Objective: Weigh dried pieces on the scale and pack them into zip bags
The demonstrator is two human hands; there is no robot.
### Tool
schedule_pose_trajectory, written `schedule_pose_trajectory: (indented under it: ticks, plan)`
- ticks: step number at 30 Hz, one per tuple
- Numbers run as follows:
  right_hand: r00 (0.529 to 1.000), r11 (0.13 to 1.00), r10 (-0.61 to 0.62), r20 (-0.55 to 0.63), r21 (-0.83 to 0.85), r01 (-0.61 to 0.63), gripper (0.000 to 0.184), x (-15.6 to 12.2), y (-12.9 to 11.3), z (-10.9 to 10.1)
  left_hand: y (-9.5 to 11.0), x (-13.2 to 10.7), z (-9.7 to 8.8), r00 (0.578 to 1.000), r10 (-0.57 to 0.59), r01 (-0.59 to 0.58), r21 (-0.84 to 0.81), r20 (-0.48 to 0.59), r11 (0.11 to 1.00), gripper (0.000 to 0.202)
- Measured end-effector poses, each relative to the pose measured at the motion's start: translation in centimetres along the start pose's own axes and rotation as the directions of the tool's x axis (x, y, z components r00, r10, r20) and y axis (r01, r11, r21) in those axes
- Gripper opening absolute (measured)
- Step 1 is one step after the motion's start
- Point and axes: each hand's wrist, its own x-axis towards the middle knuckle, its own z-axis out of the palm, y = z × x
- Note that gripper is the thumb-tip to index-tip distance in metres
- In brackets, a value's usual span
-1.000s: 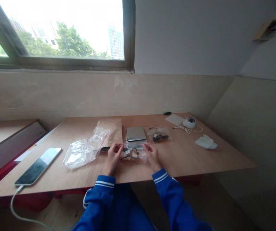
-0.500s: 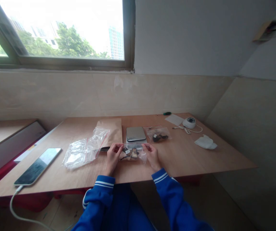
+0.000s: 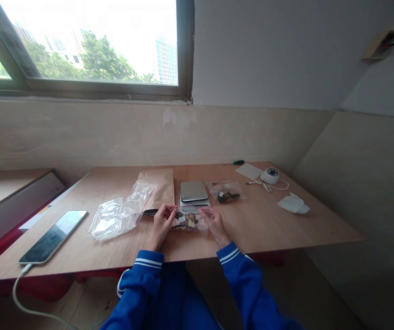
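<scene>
A small clear zip bag (image 3: 188,219) with several dark and pale pieces inside rests on the wooden table (image 3: 269,224) just in front of me. My left hand (image 3: 161,223) pinches its top left edge. My right hand (image 3: 213,223) pinches the top edge further right, its fingertips now a little inward from the corner. Both sleeves are blue with white stripes. Behind the bag stands a small silver scale (image 3: 193,191).
A pile of empty clear zip bags (image 3: 119,212) lies left, with a brown paper envelope (image 3: 158,185) behind. A second filled bag (image 3: 226,190) sits right of the scale. A phone (image 3: 52,236) on a cable, a white round device (image 3: 270,175) and a crumpled tissue (image 3: 293,203) also rest here.
My right hand has slid left along the bag's top edge, toward my left hand. The left hand and the bag have stayed where they were.
</scene>
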Motion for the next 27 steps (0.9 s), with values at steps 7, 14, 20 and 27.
schedule_pose_trajectory:
  ticks: [7,14,20,27]
  plan:
    - [1.0,1.0,-0.011,-0.028,-0.017,0.011,0.031,-0.07,-0.08,0.24,-0.18,0.19,-0.09,0.998,-0.046,0.048,-0.049,0.037,0.998,0.032]
    - [0.999,0.999,-0.036,-0.002,-0.021,0.036,0.03,-0.14,0.01,0.11,-0.13,0.21,-0.03,0.999,-0.008,0.009,-0.028,0.036,1.0,0.027]
    - [0.999,1.0,-0.031,-0.013,-0.004,0.031,0.029,-0.16,-0.01,0.21,-0.21,0.2,-0.01,0.999,0.027,-0.027,0.003,0.024,1.0,0.024]
    - [0.994,1.0,-0.005,0.11,0.009,0.004,0.026,-0.16,-0.22,0.16,0.08,0.13,-0.05,0.998,0.006,-0.003,-0.046,0.063,0.999,0.024]
